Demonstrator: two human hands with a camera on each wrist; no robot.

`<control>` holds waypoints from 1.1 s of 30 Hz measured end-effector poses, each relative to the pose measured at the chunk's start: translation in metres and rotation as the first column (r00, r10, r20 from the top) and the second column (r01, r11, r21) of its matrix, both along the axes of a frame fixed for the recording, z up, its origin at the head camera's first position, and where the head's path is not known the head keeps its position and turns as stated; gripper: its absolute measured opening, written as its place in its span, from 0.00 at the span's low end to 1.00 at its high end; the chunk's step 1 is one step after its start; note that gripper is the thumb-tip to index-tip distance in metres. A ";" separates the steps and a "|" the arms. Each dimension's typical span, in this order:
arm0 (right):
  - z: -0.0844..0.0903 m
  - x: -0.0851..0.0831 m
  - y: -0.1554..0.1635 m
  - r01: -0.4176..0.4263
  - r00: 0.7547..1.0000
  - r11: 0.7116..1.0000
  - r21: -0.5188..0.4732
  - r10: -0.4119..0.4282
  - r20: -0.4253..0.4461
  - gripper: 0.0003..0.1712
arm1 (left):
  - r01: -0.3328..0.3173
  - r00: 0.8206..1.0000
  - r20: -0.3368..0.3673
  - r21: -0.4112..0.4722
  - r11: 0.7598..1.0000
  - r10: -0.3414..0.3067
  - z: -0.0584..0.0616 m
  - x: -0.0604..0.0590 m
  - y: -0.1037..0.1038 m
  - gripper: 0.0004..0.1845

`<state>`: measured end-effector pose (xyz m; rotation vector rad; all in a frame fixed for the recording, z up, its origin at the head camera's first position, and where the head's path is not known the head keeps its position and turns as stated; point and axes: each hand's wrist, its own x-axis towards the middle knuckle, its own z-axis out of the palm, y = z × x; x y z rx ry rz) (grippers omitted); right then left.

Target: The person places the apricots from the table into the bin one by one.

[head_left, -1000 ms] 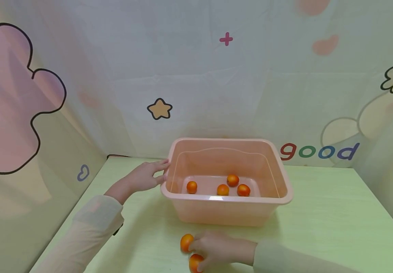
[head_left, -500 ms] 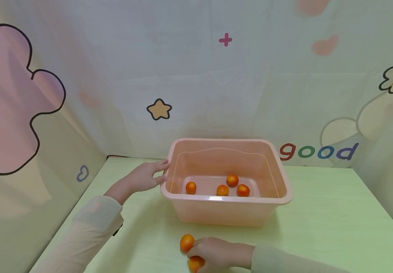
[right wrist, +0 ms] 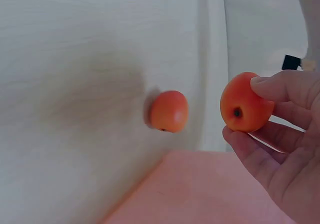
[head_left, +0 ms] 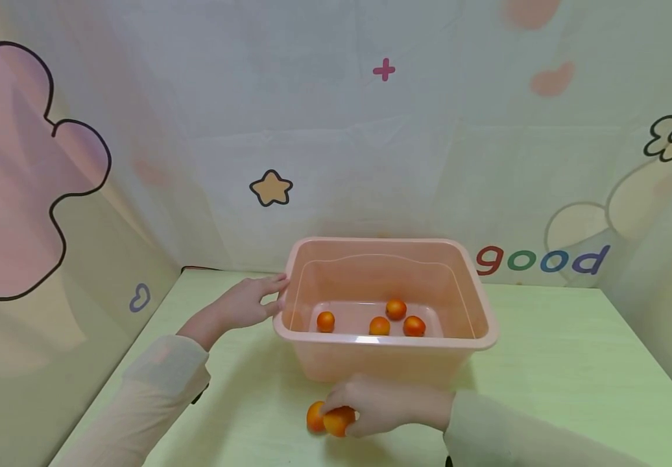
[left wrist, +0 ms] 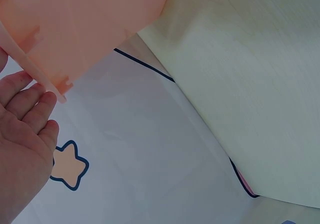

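Observation:
My right hand point(head_left: 379, 405) pinches a small round orange-red fruit point(right wrist: 242, 96) between thumb and fingers; a dark spot marks one end of it. In the right wrist view the fruit is off the table. A similar fruit point(right wrist: 169, 111) lies on the table close by, partly covered by the held one in the head view. Behind them stands a pink plastic tub point(head_left: 385, 340), with several such fruits on its floor, among them one at the left point(head_left: 325, 322). My left hand point(head_left: 248, 301) touches the tub's left rim with fairly straight fingers.
The pale green table point(head_left: 552, 363) carries the tub near its back edge. A printed cloth wall point(head_left: 336, 143) rises right behind the tub, with further cloth at both sides.
My right hand has gripped the nearer fruit and lifted it, moving up and toward the tub. The left hand and the fruits in the tub have stayed in place.

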<state>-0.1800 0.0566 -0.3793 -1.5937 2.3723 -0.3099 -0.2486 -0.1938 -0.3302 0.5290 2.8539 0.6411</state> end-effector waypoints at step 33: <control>0.118 -0.037 0.004 0.162 0.979 0.986 0.026 -0.164 0.121 0.22 | 0.016 1.000 -0.014 0.000 1.000 -0.016 0.001 0.000 -0.001 0.29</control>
